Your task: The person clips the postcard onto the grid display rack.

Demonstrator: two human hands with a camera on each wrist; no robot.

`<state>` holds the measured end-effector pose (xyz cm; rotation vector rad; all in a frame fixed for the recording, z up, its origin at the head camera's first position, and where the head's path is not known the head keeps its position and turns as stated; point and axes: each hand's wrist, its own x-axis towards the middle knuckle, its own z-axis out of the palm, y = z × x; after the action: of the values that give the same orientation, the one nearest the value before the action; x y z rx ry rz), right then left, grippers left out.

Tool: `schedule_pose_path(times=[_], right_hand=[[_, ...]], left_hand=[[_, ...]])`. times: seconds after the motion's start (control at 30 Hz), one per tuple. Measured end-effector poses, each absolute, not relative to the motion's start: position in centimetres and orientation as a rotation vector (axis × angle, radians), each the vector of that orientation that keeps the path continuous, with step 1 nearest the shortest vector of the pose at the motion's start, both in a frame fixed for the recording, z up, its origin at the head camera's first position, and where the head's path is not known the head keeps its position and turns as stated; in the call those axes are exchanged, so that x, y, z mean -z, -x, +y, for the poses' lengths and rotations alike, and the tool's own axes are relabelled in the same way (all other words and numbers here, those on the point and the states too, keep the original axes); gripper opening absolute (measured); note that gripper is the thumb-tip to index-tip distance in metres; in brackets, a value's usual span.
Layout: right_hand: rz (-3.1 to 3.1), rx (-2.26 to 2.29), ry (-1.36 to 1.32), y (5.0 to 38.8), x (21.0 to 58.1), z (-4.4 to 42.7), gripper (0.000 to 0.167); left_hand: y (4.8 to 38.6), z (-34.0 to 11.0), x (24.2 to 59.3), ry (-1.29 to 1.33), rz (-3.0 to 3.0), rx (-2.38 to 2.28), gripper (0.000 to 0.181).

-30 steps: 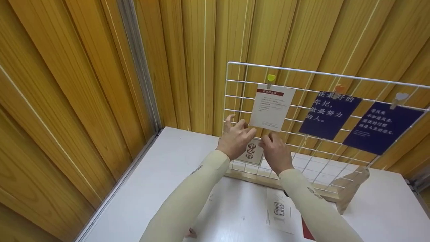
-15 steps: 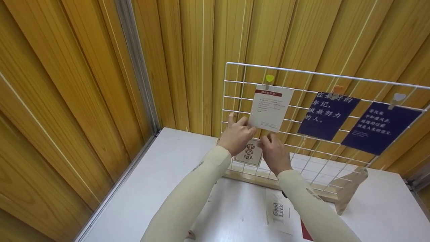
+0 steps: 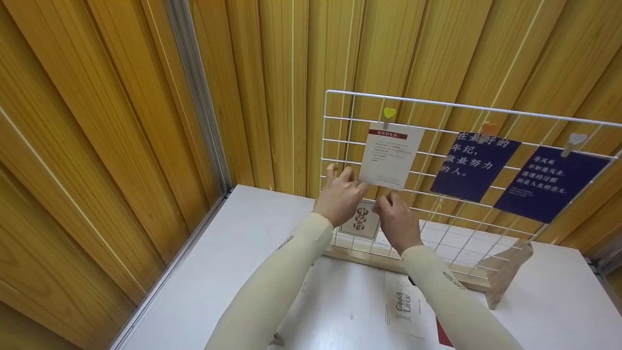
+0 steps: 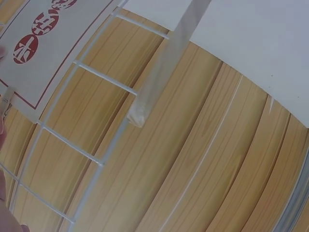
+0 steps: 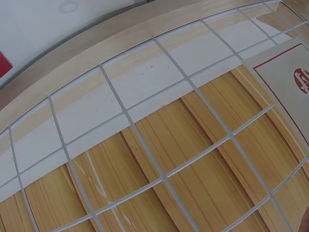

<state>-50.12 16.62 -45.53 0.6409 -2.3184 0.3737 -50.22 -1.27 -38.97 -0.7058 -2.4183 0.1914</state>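
Note:
My left hand (image 3: 338, 198) is at the left of a white wire grid panel (image 3: 449, 105), its thumb and forefinger at the top of a cream card (image 3: 360, 222) with red round emblems. In the left wrist view a small wooden clip (image 4: 7, 99) sits on that card's top edge, right beside the fingers, which appear to pinch it. My right hand (image 3: 399, 218) pinches the card's upper right corner. Directly above hangs a white card (image 3: 391, 158) under a yellow heart clip (image 3: 389, 113). The fingertips are partly hidden.
Two dark blue cards (image 3: 478, 167) hang farther right, under an orange heart clip (image 3: 489, 128) and a white one (image 3: 578, 139). A wooden foot (image 3: 508, 274) supports the grid. A "Good Luck" card (image 3: 403, 308) and a red item (image 3: 443, 335) lie on the white table (image 3: 257, 228).
The left hand's fingers shift slightly at the card's top edge. The right hand and the emblem card stay nearly in place; the view itself drifts a little.

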Motion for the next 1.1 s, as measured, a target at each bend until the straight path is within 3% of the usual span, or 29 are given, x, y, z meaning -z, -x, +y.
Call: schedule_pose_path(times=[0.17, 0.6, 1.1], right_hand=[[-2.289, -0.336, -0.653, 50.1, 45.9, 16.5, 0.023], [-2.229, -0.226, -0.628, 49.8, 46.5, 16.5, 0.018], [-2.306, -0.167, -0.650, 48.9, 46.2, 17.0, 0.030]], left_hand=[[50.0, -1.5, 39.7, 0.698, -2.422, -0.165, 0.014], [48.9, -2.0, 40.5, 0.700, -2.456, -0.201, 0.030], [45.9, -4.2, 43.3, 0.786, -2.330, -0.050, 0.022]])
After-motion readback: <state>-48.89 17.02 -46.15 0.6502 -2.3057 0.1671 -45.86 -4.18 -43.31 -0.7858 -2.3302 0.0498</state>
